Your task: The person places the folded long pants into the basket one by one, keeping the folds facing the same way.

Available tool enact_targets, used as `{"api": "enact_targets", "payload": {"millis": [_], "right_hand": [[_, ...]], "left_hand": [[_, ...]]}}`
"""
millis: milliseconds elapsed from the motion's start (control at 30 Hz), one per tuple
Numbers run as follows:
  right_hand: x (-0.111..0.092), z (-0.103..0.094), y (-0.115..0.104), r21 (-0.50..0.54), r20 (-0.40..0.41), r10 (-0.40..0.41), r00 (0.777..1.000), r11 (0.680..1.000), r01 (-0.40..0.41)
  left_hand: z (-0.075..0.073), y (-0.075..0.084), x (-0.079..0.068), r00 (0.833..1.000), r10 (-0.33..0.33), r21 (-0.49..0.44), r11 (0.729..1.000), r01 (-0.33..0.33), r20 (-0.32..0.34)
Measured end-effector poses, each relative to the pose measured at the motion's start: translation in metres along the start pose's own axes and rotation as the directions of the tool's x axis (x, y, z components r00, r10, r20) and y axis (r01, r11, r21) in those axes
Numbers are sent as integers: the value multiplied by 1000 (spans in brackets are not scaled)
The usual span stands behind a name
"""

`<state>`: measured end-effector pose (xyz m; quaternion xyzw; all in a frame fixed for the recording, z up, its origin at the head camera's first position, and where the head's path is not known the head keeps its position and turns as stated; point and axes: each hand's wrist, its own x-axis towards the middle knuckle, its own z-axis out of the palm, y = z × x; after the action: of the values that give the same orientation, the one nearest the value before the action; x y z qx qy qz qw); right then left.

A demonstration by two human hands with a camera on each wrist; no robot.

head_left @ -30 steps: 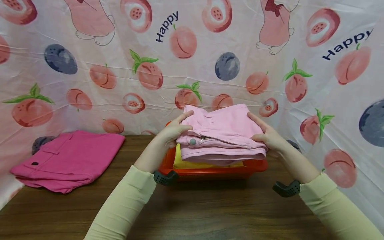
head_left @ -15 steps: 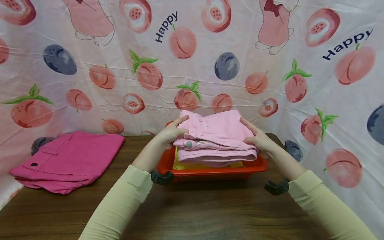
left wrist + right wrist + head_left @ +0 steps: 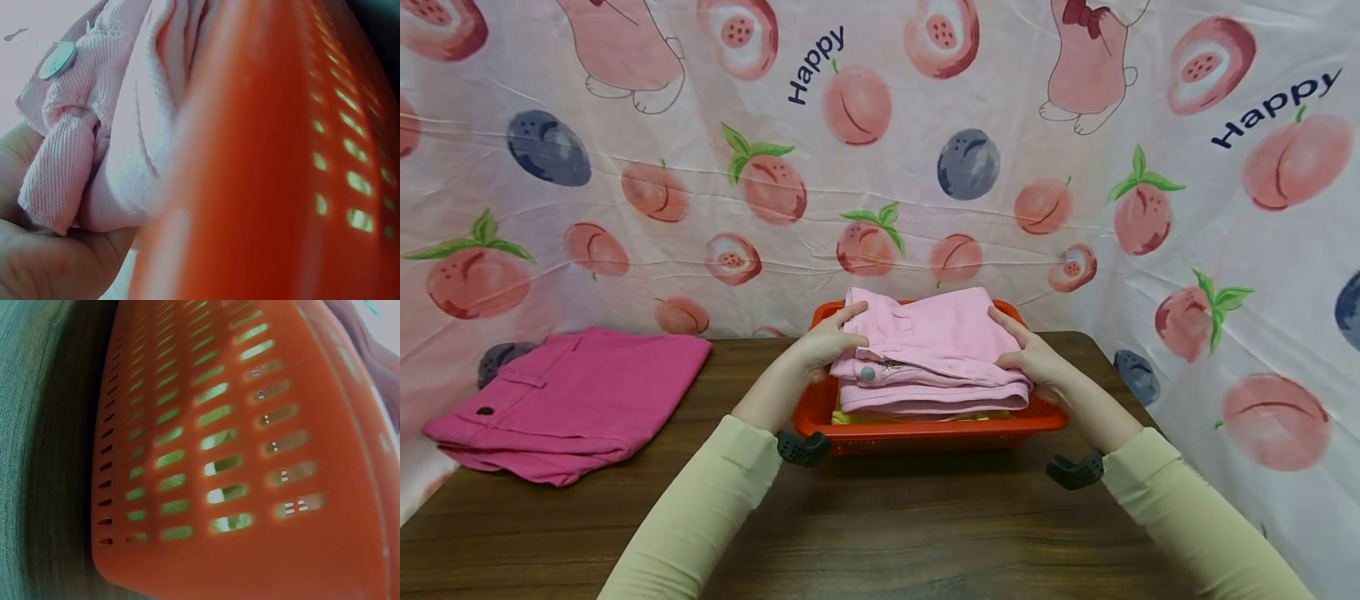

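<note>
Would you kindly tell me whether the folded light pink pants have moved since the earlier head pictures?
Yes: judged against the red-orange basket, the folded light pink pants have moved down and leftward.

Soft, even head-view light, shadow beneath the basket (image 3: 925, 430); left wrist view partly blurred

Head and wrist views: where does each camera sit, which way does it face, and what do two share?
Head: on the head, facing forward and down at the light pink garment and orange basket; left hand, right hand and both sleeves show.
Left wrist: on that wrist, facing the garment's button and the basket close up; part of the left hand shows.
Right wrist: on that wrist, facing the basket's slotted side and the table; no hand plainly shows.
Head and left wrist share garment, button and left hand.
</note>
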<state>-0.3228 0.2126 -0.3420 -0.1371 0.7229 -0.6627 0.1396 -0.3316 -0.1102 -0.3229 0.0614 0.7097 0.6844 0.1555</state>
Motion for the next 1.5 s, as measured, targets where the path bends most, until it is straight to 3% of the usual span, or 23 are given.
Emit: {"api": "enact_targets", "payload": {"millis": [267, 800, 1000, 1300, 1500], "right_hand": [[0, 2, 4, -54, -15, 38, 999, 998, -38], [-3, 9, 6, -135, -35, 101, 994, 985, -105], [-3, 11, 7, -212, -36, 92, 995, 972, -98], [-3, 14, 8, -306, -42, 102, 994, 946, -110], [-5, 15, 9, -416, -75, 135, 988, 896, -154]], "left_hand": [[-1, -9, 1, 999, -50, 16, 999, 50, -20], [-3, -22, 2, 998, -55, 169, 984, 61, -38], [-1, -22, 2, 998, -46, 292, 955, 59, -50], [2, -26, 2, 996, -11, 468, 883, 49, -83], [5, -29, 0, 997, -13, 520, 853, 51, -76]]}}
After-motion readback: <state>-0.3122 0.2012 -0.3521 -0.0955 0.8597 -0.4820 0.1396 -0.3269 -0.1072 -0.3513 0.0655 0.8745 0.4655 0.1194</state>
